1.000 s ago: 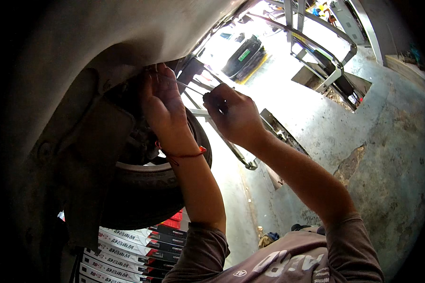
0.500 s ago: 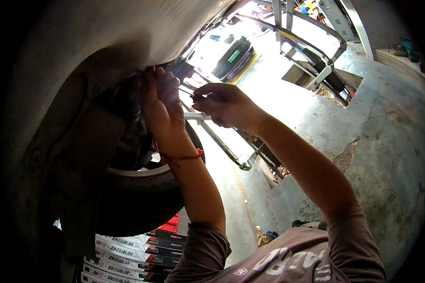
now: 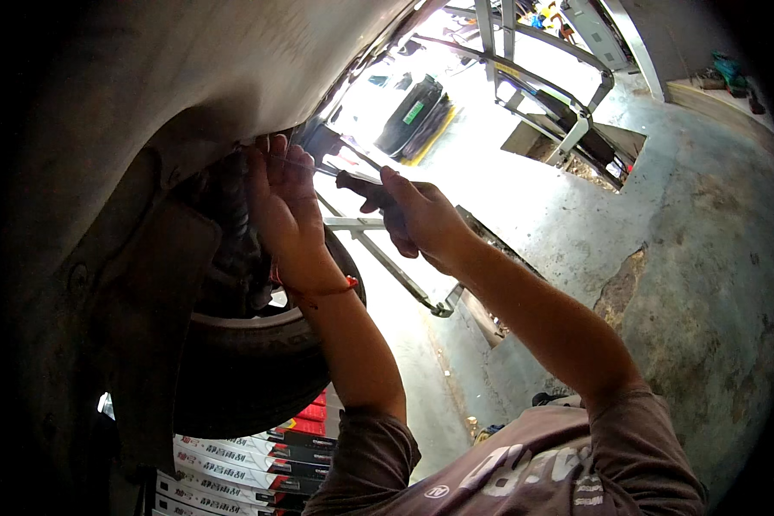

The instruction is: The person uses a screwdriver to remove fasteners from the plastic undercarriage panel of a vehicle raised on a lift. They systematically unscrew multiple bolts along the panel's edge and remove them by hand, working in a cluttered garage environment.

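My right hand [image 3: 421, 219] is closed round the dark handle of a screwdriver [image 3: 358, 184]. Its thin shaft points left, toward the fingers of my left hand [image 3: 288, 206]. That hand is raised palm toward me, fingers up and slightly bent, at the dark edge of the wheel arch [image 3: 168, 129] under a pale car body panel [image 3: 258, 52]. The fingers look apart and the shaft crosses in front of them; whether they touch it I cannot tell. Shadow and fingers hide the screwdriver's tip. Below the left wrist is the car's tyre [image 3: 258, 391].
Stacked long boxes [image 3: 232, 469] lie below the tyre. A dark liner flap [image 3: 159, 267] hangs in the wheel arch. Lift frames [image 3: 568, 112] stand over a floor pit [image 3: 533, 142] at the far right. Another car [image 3: 408, 116] is parked in bright light beyond.
My right hand has turned and dropped slightly, so the screwdriver's handle now shows. My left hand has shifted a little left and its fingers look straighter. The whole view has moved slightly.
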### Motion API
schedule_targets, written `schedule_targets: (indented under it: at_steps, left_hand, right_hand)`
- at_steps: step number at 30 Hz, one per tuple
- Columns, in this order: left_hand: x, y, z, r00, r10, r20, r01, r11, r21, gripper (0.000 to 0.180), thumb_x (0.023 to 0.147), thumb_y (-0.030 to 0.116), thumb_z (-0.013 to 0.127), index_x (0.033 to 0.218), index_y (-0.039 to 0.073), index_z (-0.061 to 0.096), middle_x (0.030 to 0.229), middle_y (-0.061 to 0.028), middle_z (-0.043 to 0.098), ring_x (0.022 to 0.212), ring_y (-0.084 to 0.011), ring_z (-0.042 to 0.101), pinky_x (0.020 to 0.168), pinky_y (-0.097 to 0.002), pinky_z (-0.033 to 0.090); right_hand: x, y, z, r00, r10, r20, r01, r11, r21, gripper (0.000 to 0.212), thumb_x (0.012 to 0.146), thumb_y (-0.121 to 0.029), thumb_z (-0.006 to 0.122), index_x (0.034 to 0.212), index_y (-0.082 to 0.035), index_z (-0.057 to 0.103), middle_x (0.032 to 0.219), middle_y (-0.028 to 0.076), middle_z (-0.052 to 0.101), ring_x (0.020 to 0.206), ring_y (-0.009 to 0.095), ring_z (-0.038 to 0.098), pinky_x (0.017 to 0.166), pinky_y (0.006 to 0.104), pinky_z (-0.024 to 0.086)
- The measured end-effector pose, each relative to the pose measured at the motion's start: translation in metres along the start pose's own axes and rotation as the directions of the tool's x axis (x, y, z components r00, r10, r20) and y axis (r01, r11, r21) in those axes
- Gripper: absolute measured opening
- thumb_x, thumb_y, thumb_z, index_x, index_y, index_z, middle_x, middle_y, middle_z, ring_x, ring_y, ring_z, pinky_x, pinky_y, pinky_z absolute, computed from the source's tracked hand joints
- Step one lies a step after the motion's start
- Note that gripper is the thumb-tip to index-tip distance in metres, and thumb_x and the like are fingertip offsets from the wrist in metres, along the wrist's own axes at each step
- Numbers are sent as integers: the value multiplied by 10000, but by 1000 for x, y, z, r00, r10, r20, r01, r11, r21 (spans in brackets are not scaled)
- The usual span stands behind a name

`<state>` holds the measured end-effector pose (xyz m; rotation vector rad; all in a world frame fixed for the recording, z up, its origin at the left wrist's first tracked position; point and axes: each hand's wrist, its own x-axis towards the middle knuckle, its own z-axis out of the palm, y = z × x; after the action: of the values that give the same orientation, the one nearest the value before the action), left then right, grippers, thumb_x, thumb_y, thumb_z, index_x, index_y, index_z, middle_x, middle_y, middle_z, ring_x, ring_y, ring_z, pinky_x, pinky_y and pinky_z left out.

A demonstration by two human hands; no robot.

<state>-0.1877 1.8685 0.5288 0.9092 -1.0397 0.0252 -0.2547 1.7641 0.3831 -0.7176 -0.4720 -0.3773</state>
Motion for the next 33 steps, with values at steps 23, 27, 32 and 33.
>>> schedule_targets:
  at_steps: [23, 27, 32, 33]
  left_hand:
    - [6, -7, 4, 970, 148, -194, -109, 974, 197, 182, 875, 128, 722, 1004, 31, 636, 883, -53, 635, 756, -117, 562, 712, -251, 469]
    - [13, -8, 2, 985, 91, -145, -72, 989, 128, 160, 892, 135, 702, 981, 26, 626, 864, -55, 634, 731, -123, 560, 688, -254, 474]
    - [12, -4, -2, 984, 118, -132, -100, 986, 136, 134, 936, 147, 644, 936, 19, 607, 846, -57, 627, 696, -148, 563, 664, -274, 489]
    - [12, -4, -2, 982, 120, -145, -102, 987, 127, 141, 921, 147, 665, 960, 20, 616, 846, -56, 629, 708, -136, 561, 670, -270, 479]
  right_hand:
    - [-12, 16, 12, 993, -40, -115, 61, 981, 186, 368, 917, -336, 674, 1068, -21, 556, 725, 38, 554, 571, 135, 536, 498, 276, 474]
    - [-2, 23, -10, 969, 146, 201, -225, 859, 460, 399, 961, -420, 586, 998, -23, 579, 631, 2, 473, 508, 125, 483, 474, 285, 435]
    - [-12, 7, 26, 981, 147, -125, -111, 960, 256, 560, 979, -579, 412, 951, -45, 576, 584, -6, 429, 480, 119, 399, 450, 283, 339]
    - [-12, 6, 28, 979, 138, -147, -104, 971, 216, 599, 981, -604, 371, 941, -45, 582, 579, 0, 438, 476, 121, 397, 449, 283, 332]
